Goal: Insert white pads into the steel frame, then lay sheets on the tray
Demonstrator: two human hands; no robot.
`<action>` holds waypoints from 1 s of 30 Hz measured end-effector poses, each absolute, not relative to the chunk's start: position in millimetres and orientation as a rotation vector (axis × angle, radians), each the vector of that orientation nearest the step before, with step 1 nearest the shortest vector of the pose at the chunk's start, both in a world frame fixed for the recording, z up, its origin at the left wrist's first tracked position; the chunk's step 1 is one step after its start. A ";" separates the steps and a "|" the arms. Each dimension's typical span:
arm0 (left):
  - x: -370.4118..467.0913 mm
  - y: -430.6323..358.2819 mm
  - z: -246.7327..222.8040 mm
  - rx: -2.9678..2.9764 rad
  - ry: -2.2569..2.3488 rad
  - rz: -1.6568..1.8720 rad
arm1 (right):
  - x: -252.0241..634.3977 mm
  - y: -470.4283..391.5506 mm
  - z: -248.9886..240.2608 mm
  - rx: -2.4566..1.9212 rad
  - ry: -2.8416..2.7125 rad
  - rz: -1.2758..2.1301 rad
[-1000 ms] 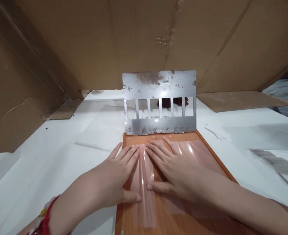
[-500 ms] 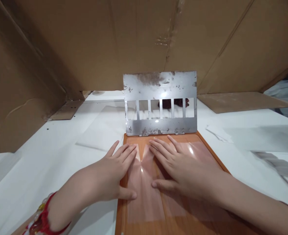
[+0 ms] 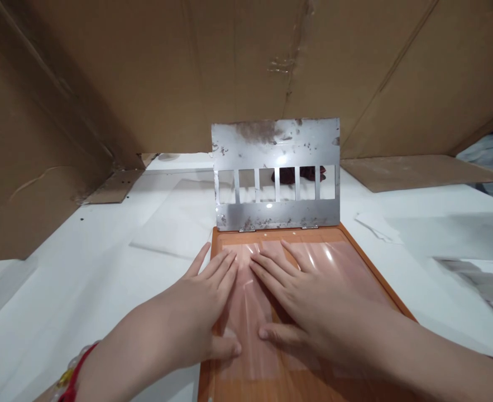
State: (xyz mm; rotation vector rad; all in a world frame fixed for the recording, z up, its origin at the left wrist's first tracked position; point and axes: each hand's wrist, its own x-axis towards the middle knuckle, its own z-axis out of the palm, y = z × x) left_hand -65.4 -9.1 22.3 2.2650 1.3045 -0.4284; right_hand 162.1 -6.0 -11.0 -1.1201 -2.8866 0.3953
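Both hands rest on thin, glossy, translucent pinkish film lying over an orange-brown board. My left hand is at the film's left edge, fingers extended and thumb apart. To its right, my right hand lies with fingers spread, the thumb pointing left. Between the fingertips of both hands a narrow strip of film shows, with bright creases. More film pieces lie to the right, partly under the right arm. Upright at the board's far edge stands a hinged metal plate with a row of rectangular openings.
Brown cardboard rises behind and at the left of the white table. White paper slips and a sheet stack lie right. Something dark red shows through the plate's openings. A cardboard flap is back right.
The left hand has shifted slightly right and down. The V-shaped gap in the film between the fingertips has closed, and film now lies flatter there. The right fingertips have moved slightly left.
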 end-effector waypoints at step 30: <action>-69.0 -5.8 26.5 2.318 1.295 -0.488 | 161.6 -16.6 0.2 -1.000 -2.966 0.348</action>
